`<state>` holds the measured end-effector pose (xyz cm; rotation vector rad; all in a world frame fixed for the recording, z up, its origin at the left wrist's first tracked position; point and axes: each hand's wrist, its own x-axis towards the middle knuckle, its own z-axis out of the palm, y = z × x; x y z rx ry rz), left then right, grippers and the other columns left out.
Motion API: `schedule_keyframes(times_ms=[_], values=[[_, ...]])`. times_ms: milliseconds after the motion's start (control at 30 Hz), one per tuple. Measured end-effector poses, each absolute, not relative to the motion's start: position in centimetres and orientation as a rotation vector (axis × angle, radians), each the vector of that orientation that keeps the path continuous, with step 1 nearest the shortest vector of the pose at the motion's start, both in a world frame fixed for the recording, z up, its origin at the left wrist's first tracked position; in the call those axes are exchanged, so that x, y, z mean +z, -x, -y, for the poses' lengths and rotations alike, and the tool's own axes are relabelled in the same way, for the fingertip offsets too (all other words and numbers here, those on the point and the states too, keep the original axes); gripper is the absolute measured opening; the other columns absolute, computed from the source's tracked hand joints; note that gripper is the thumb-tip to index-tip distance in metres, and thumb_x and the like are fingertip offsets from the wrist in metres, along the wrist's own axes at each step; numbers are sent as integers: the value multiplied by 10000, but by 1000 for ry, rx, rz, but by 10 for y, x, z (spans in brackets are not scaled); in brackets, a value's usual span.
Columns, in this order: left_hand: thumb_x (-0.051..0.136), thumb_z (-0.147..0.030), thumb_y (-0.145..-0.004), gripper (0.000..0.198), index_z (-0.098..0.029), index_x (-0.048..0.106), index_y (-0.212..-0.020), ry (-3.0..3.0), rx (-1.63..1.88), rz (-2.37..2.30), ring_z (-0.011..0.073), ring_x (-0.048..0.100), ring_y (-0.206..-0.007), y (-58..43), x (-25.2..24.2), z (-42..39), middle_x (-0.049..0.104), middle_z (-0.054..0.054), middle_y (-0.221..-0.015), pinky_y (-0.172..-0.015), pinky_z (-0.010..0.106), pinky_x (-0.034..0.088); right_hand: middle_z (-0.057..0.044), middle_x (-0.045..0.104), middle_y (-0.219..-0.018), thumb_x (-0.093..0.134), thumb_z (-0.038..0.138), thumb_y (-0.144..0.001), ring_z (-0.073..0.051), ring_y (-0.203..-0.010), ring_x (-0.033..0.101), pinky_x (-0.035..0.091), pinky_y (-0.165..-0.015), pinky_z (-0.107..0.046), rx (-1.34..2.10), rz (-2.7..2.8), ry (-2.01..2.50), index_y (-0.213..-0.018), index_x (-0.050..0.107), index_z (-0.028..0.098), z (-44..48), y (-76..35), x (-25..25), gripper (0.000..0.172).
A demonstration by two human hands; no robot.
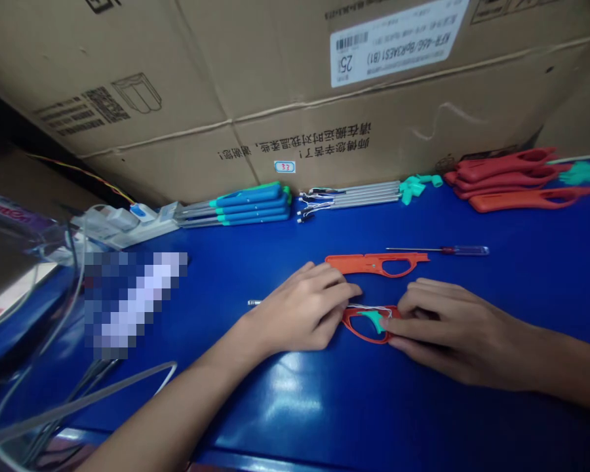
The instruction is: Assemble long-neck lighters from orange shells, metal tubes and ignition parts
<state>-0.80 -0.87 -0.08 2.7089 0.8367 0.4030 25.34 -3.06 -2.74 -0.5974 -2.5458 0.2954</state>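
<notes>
Both my hands rest on a blue table (324, 406), working on one small part. My left hand (302, 311) has its fingers pressed down on an orange handle shell (361, 324), from which a metal rod (253, 303) sticks out to the left. My right hand (442, 328) pinches the same shell at its teal trigger (375, 319), where thin white wires (368, 307) run along the top. A second orange handle shell (376, 263) lies loose just behind my hands.
A thin screwdriver (440, 250) lies behind the loose shell. Along the cardboard box (295, 98) lie blue-handled tools (248, 204), metal rods with wires (349, 195), teal parts (415, 185) and stacked orange shells (514, 178). A power strip (122, 223) and cables sit left.
</notes>
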Motion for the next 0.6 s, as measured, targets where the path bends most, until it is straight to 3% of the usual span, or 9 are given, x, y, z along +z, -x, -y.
schedule_keyframes(times_ms=[267, 433, 600], values=[[480, -197, -963, 157, -178, 632, -929, -2620, 322, -947, 212, 583, -950, 6, 5, 11, 623, 49, -957, -911, 426, 449, -77, 586, -914, 540, 148, -956, -177, -797, 532, 480, -681, -302, 342, 2606, 682, -1160, 623, 194, 40, -257, -20, 224], [476, -213, -971, 143, -202, 610, -921, -2518, 294, -1008, 196, 562, -930, 2, 5, 12, 604, 23, -962, -894, 396, 425, -129, 597, -1056, 587, 101, -912, -221, -959, 531, 503, -806, -387, 348, 2552, 661, -1173, 612, 143, 39, -257, -18, 265], [465, -222, -984, 136, -202, 583, -918, -2520, 307, -991, 190, 538, -914, 0, 1, 11, 594, 19, -949, -879, 383, 410, -124, 627, -1042, 616, 77, -891, -198, -956, 559, 511, -852, -380, 429, 2454, 624, -1129, 590, 105, 37, -258, -19, 241]])
